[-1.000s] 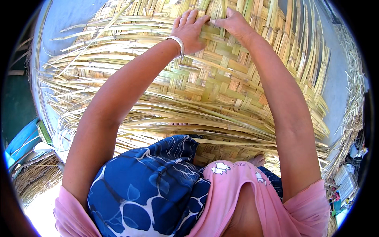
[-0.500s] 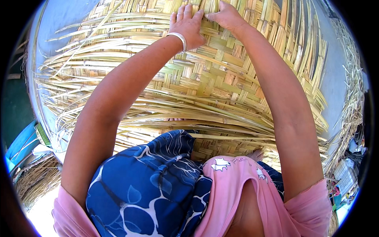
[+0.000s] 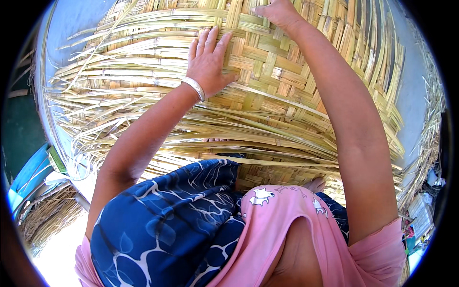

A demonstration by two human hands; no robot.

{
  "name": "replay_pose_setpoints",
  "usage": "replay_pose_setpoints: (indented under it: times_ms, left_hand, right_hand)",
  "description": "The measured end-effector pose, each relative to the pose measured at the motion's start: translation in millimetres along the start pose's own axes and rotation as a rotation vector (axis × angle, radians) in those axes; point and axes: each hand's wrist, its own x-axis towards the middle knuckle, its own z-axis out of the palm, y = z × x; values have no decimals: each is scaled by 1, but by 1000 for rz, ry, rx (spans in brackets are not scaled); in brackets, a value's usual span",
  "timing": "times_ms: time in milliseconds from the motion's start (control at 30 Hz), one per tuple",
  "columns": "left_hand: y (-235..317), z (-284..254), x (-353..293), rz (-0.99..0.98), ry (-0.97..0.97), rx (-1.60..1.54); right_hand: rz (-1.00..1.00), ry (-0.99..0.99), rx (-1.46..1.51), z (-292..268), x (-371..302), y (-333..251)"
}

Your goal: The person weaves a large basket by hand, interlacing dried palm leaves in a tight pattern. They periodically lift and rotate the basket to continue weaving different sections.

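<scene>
Straw-yellow and pale green, the woven mat point(image 3: 287, 79) is lying beneath both hands, spreading from the upper edge of the view down toward the person's lap. The left hand point(image 3: 209, 67) is resting palm down on it, a little left of the middle; its fingers are pointing away from the body, slightly apart and gripping nothing, while the thumb is stretching to the right over the weave. The right hand point(image 3: 282, 14) is reaching farther out — its thumb is pointing left, close over the strips, but the edge is cutting off the other fingers, so I cannot tell whether they are pinching something. Loose flat strips point(image 3: 119, 64) are fanning out on the left side of the left hand, and more are crossing in front of the lap. White and thin, a bracelet point(image 3: 193, 88) is circling the left wrist.
</scene>
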Motion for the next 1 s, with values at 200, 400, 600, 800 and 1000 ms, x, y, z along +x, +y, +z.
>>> replay_pose_setpoints:
  times_ms: [200, 400, 600, 800, 1000]
  left_hand:
    - [-3, 1, 4, -7, -53, 25]
    - [-3, 0, 5, -11, -34, 12]
    - [-7, 4, 4, 9, 8, -16]
    - [-8, 3, 5, 28, 1, -44]
    - [-6, 4, 4, 18, 3, -29]
  right_hand:
    - [-35, 70, 75, 1, -8, -4]
    - [15, 37, 68, -2, -9, -10]
    - [-10, -54, 187, -9, -19, -23]
    - [-41, 118, 40, 1, -8, -6]
    - [-46, 62, 58, -3, -14, -13]
